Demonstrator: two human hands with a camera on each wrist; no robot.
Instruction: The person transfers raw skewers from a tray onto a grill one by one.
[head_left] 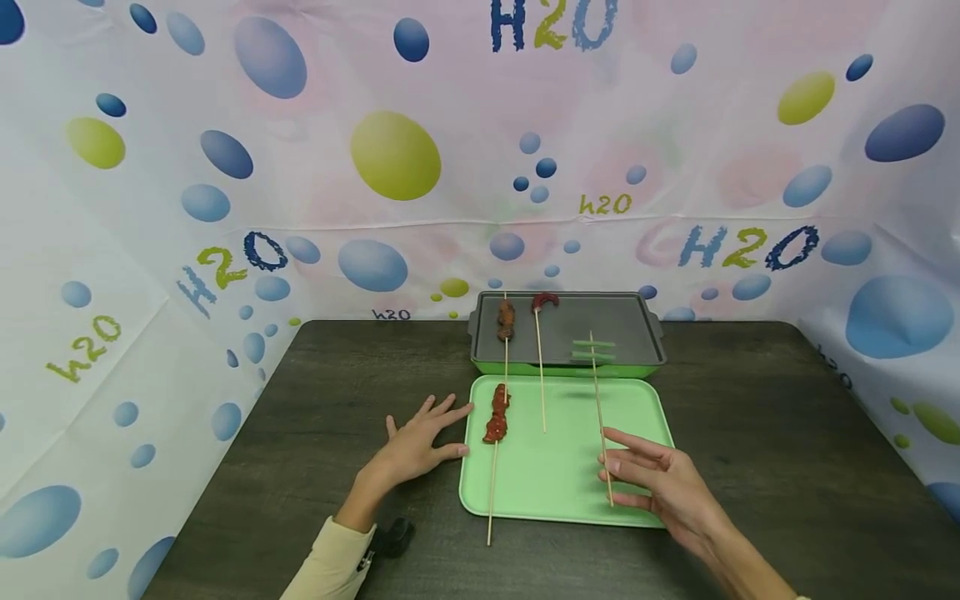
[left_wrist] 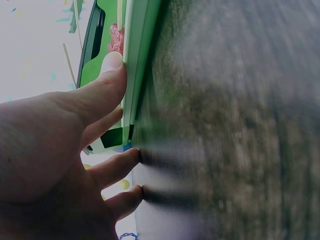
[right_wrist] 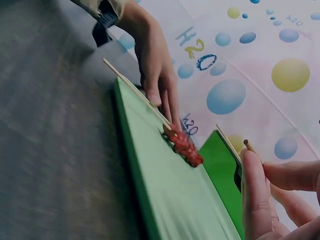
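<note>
My right hand [head_left: 667,483] pinches the lower part of a thin wooden skewer [head_left: 602,433] between thumb and fingers. Two green strips [head_left: 592,350] cross the skewer's far end, over the grey griddle [head_left: 622,317]. In the right wrist view, the skewer's blunt end [right_wrist: 248,144] pokes out between the fingertips. My left hand [head_left: 412,450] lies with fingers spread at the left edge of the light green tray [head_left: 555,483], holding nothing. Its thumb [left_wrist: 112,62] is right at the tray's rim in the left wrist view. Beside it on the tray lies a skewer of red glazed meat [head_left: 497,417].
On the griddle lie a skewer of browned meat [head_left: 506,321] and one with a dark red curled piece [head_left: 546,300], their sticks reaching over the tray. The griddle has a green base [head_left: 491,367]. A dark wooden table [head_left: 765,450] meets a printed backdrop [head_left: 480,183].
</note>
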